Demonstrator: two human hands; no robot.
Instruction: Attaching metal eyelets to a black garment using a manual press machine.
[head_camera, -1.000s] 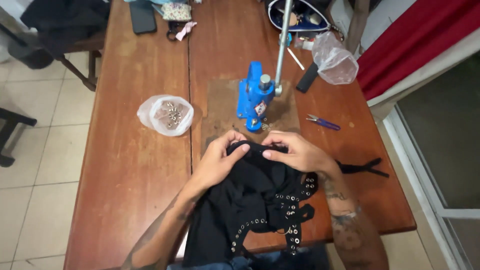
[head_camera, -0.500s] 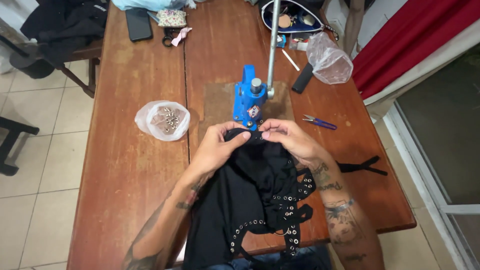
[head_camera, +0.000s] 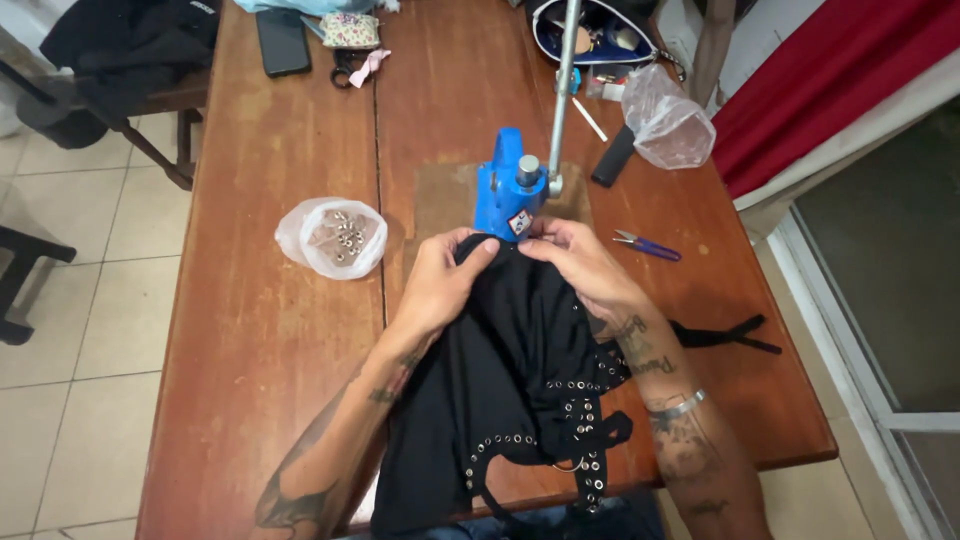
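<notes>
Fingers of left hand (head_camera: 440, 285) and right hand (head_camera: 578, 262) pinched together on the far edge of a black garment (head_camera: 510, 370), now pushed up against the base of the blue eyelet press (head_camera: 508, 192); a second ago that edge lay short of the press. Garment trails near, over the wooden table (head_camera: 270, 330) edge, metal eyelets along its straps. Left of press: clear bag of eyelets (head_camera: 332, 238). Right: purple-handled snips (head_camera: 648, 245).
</notes>
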